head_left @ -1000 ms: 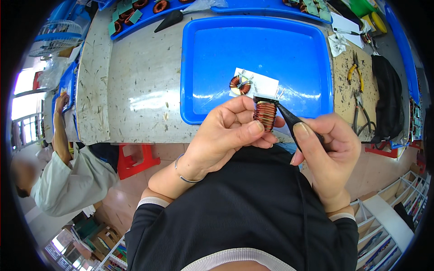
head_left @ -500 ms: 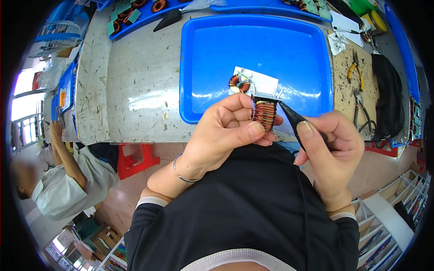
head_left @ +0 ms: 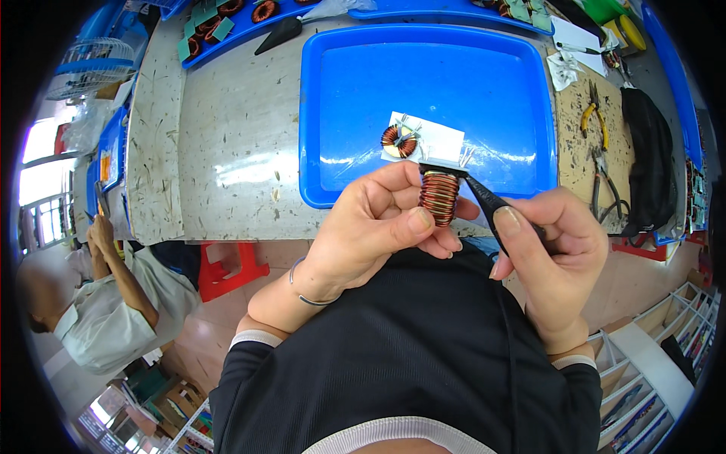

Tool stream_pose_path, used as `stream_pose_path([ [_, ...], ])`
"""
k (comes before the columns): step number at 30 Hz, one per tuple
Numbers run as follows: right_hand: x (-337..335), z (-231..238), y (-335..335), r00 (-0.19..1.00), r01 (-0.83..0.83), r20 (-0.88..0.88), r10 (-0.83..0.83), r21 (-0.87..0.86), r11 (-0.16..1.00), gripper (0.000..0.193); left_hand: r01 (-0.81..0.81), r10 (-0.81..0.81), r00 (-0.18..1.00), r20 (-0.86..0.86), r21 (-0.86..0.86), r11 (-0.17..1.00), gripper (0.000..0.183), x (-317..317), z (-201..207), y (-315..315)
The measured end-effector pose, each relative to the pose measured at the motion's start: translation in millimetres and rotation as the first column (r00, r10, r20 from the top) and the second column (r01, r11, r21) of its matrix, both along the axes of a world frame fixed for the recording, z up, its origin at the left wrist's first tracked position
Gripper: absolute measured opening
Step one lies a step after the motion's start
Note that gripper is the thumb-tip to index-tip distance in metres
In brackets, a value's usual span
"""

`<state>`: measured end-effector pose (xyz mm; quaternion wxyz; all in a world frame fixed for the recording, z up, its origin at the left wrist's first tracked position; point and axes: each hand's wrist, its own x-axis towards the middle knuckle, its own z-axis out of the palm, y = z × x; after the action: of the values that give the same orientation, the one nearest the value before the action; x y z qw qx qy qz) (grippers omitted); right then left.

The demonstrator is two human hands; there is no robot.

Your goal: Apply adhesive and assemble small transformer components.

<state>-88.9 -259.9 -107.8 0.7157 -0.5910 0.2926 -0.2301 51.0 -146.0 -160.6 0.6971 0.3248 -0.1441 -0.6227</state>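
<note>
My left hand grips a copper-wound coil between thumb and fingers. A dark flat base sits at the coil's upper end. My right hand is closed around a black tapered tool, whose narrow tip touches or nearly touches the right end of that base. Just beyond my hands, a ring-shaped copper coil lies by a white card in the blue tray. My fingers hide part of the held coil and the tool's rear end.
Yellow-handled pliers and dark-handled cutters lie on a board at right, beside black cloth. Another black tapered tool rests at the far left, near trays of coils. A co-worker sits at left near a red stool.
The held coil has turned slightly, showing more of its windings, and the tool's tip has shifted a little left and down with it. At left, the co-worker's hands have moved.
</note>
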Motion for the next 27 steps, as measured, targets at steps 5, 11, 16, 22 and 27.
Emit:
stream_pose_path([
  [5, -0.7, -4.7, 0.2, 1.000, -0.015, 0.019, 0.016, -0.019, 1.000, 0.008, -0.009, 0.011, 0.999, 0.041, -0.035, 0.999, 0.038, -1.9, 3.4, -0.4],
  [11, -1.9, -3.0, 0.3, 1.000, -0.021, 0.011, 0.021, -0.044, 0.999, 0.008, -0.002, 0.003, 1.000, 0.017, -0.054, 0.999, 0.045, -1.6, 0.4, 1.3],
  [16, -2.6, -3.2, 0.8, 0.999, -0.014, 0.032, 0.016, -0.058, 0.998, 0.008, -0.026, 0.025, 0.999, -0.026, -0.048, 0.998, 0.043, -4.3, 1.5, 1.6],
  [22, -1.5, -3.3, 0.9, 0.999, -0.004, 0.053, 0.008, -0.069, 0.998, 0.008, 0.014, -0.019, 0.996, -0.088, -0.053, 0.998, 0.038, -2.6, -0.1, 2.0],
  [27, -2.8, -3.8, 0.5, 0.998, -0.004, 0.056, 0.008, -0.069, 0.998, 0.009, -0.009, 0.010, 1.000, -0.002, 0.066, 0.998, 0.050, -3.7, 4.3, 1.1],
])
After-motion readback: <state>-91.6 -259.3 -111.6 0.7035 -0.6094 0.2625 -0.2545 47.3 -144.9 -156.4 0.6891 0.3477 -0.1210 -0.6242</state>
